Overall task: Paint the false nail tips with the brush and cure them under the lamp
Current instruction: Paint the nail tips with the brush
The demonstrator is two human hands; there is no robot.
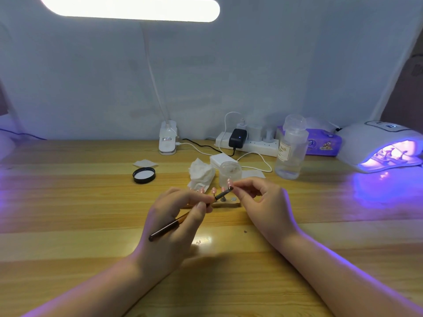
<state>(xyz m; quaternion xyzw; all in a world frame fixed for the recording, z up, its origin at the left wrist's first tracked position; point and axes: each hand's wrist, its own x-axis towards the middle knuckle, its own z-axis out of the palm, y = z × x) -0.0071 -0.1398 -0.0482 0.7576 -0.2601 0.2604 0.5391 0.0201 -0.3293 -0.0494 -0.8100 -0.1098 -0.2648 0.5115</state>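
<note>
Near frame centre, a brush (pixel 183 219) is gripped by the left hand (pixel 176 216), fingers curled round the shaft, handle slanting down-left, tip end raised up-right toward the right hand (pixel 258 202). A pink nail tip (pixel 229 182) on a small post is pinched btwn thumb and forefinger of the right hand, the brush's dark ferrule (pixel 223 193) touching or just under it; exact contact can't be told. Behind the hands, a holder base (pixel 226 203) is seen on the wooden desk (pixel 68 202), w/ more pink tips (pixel 214 191) standing on it. At right edge of frame, the curing lamp (pixel 380 147) is lit violet, another holder w/ tips (pixel 389 154) set inside its opening. Above centre: crumpled tissue (pixel 201 173), small clear jar (pixel 230 171), black lid (pixel 144 175) to the left, clear bottle (pixel 290 149) to the right. A desk lamp (pixel 130 8) glows at upper left; a power strip (pixel 247 143) lies along the back wall.
</note>
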